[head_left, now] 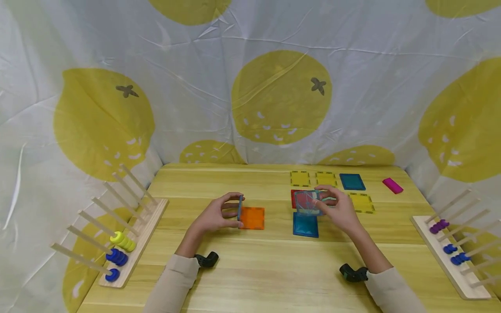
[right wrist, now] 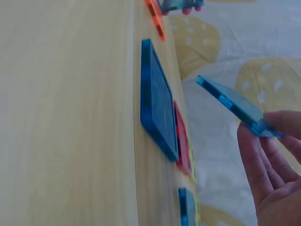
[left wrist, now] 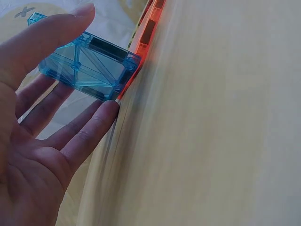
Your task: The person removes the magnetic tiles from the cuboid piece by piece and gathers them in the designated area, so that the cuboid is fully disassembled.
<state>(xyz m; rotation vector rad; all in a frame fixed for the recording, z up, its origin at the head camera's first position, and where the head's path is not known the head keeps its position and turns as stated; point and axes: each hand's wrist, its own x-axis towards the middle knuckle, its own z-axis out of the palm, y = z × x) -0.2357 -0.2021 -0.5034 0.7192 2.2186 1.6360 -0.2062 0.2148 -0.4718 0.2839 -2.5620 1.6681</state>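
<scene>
My left hand (head_left: 214, 214) holds a see-through blue magnetic tile (left wrist: 91, 66) on edge, thumb on one side and fingers on the other. That tile stands upright at the left edge of an orange magnetic tile (head_left: 254, 218) lying flat on the table. Between thumb and fingers my right hand (head_left: 341, 210) pinches a light blue magnetic tile (right wrist: 235, 104), tilted and raised off the table. Beneath it in the head view, a red tile (head_left: 293, 199) is partly covered from sight. A darker blue tile (head_left: 305, 226) lies flat just in front of the red one.
Yellow tiles (head_left: 300, 178), a teal tile (head_left: 352, 181) and a magenta block (head_left: 392, 185) lie toward the back right. Wooden peg racks with coloured rings stand at the left (head_left: 135, 248) and right (head_left: 450, 256) edges. A lemon-patterned cloth (head_left: 188, 87) hangs behind the table.
</scene>
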